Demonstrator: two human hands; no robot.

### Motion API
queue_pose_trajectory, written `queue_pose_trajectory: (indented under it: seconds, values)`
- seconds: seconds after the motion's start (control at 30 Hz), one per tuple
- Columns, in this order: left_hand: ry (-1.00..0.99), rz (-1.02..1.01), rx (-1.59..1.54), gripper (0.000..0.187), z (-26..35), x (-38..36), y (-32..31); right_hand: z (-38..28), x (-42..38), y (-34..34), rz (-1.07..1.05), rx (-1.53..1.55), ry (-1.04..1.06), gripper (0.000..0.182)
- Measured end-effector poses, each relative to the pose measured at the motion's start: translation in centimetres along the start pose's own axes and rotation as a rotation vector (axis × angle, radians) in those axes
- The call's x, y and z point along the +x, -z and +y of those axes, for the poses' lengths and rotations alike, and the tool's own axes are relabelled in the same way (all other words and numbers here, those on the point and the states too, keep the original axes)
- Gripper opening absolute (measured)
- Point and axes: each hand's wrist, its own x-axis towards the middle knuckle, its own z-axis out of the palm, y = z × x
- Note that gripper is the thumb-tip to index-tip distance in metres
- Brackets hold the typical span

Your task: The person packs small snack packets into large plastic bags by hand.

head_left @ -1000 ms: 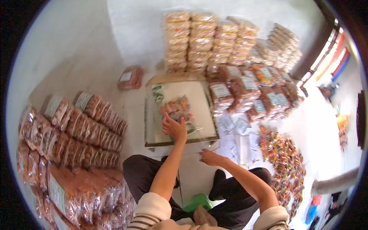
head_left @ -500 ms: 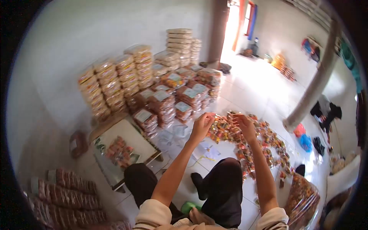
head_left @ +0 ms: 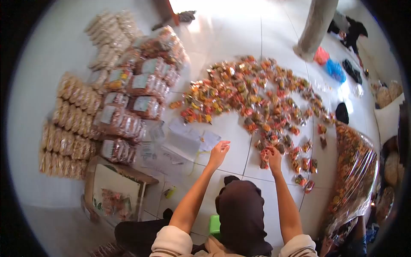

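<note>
both hands are now lying lower than half a second ago, down at the tiled floor (head_left: 239, 38); right hand (head_left: 274, 155) is closing its fingers on a small snack packet (head_left: 264, 159) at the near edge of the scattered packet pile (head_left: 252, 94); left hand (head_left: 219, 152) is hovering open, fingers loosely spread, beside paper slips (head_left: 188, 132); stacked bags (head_left: 132, 98) are sitting to the left.

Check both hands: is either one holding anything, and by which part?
The right hand closes on a small snack packet at its upper end, at the heap's edge. The left hand is open above the floor, holding nothing.
</note>
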Motion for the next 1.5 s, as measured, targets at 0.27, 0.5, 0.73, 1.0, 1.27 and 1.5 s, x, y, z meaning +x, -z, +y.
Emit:
queue_pose_trajectory:
  seconds: [0.27,0.5,0.73,1.0,1.27,1.5]
  values:
    - [0.008,-0.114,0.099,0.034,-7.9,3.6,-10.1,10.9,-1.1,-5.1,0.305,-0.391,0.042,0.062]
    - [-0.094,0.022,0.309,0.055,-5.9,7.2,-16.2,9.4,1.7,-8.1,0.322,-0.541,0.104,0.074]
    - [0.189,0.096,-0.378,0.053,-5.0,9.2,-14.6,5.0,2.9,-8.4,0.166,-0.036,0.027,0.072]
    - [0.032,0.244,-0.721,0.07,3.1,8.0,0.0,-5.4,1.3,-5.9,-0.005,0.47,0.198,0.053]
    - [-0.324,0.192,-0.136,0.053,14.0,-3.7,13.4,-22.2,-5.0,-8.1,-0.38,0.613,0.533,0.044]
    - [-0.397,0.434,-0.03,0.05,18.2,-16.4,20.0,-32.4,-16.0,-13.7,-0.454,0.263,0.989,0.043]
